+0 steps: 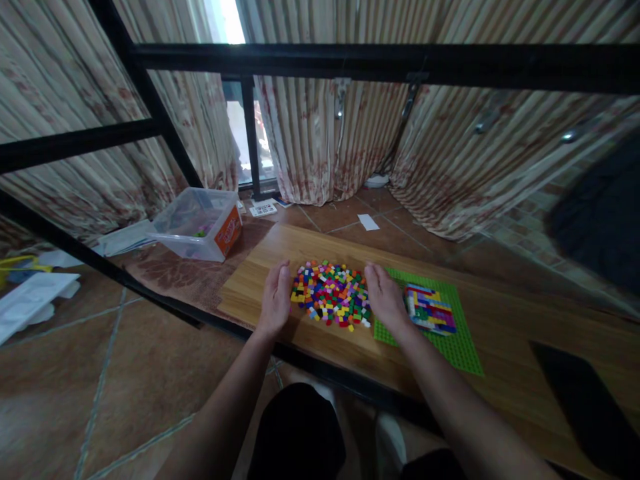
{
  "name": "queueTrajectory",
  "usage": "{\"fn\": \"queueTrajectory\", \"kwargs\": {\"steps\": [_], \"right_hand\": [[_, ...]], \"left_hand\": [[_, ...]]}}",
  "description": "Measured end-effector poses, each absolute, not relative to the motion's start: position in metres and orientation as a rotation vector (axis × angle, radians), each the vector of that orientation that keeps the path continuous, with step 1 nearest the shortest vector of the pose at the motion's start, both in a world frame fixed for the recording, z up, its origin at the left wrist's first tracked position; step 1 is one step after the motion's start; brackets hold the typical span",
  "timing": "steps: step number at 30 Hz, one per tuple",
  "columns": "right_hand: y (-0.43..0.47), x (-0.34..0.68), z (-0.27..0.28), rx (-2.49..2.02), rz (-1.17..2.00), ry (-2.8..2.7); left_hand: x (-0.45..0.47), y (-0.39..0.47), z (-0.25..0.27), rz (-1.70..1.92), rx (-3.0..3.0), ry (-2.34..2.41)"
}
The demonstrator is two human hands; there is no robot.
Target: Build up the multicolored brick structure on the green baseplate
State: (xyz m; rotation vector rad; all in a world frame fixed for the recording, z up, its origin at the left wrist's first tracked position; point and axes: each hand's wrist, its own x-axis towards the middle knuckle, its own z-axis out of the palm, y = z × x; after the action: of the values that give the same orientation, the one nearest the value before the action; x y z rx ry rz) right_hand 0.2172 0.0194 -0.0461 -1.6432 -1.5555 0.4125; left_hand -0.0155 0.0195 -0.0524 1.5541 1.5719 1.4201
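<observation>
A spread pile of small multicoloured building bricks [331, 293] lies on the wooden board [270, 250]. At the pile's left edge stands my left hand [276, 298], on its side with the fingers stretched out. My right hand [384, 293] flanks the opposite edge in the same way, palm facing the bricks. Neither hand grips anything. Right of my right hand is a green baseplate [463, 333], partly covered by my wrist. On it sits a built block of coloured bricks [431, 310], low and roughly rectangular.
A clear plastic box [195, 230] with an orange label stands on a brown mat left of the board. A dark flat object [580, 393] lies at the right end. Black metal bars [320, 60] cross in front of curtains. A white tray [35, 300] is at far left.
</observation>
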Motion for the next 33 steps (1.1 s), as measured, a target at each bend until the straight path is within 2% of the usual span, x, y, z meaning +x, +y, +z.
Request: {"fn": "queueTrajectory", "kwargs": {"steps": [5,11,19,26,33], "right_hand": [[0.007,0.195,-0.062,-1.71,0.336,-1.565],[0.017,0.163,-0.059,-1.682,0.387,-1.451],[-0.018,0.179,-0.046,-1.675,0.289,-1.483],[-0.09,0.202,-0.054,-1.823,0.172,-1.743],[-0.073,0.19,-0.045,-2.008,0.289,-1.865]], "left_hand": [[0.009,0.008,-0.057,1.437,1.56,1.704],[0.033,0.01,-0.056,1.443,1.566,1.682],[0.008,-0.011,-0.063,1.516,1.569,1.603],[-0.012,-0.074,-0.061,1.123,1.992,1.681],[-0.006,-0.068,-0.057,0.931,2.07,1.827]]}}
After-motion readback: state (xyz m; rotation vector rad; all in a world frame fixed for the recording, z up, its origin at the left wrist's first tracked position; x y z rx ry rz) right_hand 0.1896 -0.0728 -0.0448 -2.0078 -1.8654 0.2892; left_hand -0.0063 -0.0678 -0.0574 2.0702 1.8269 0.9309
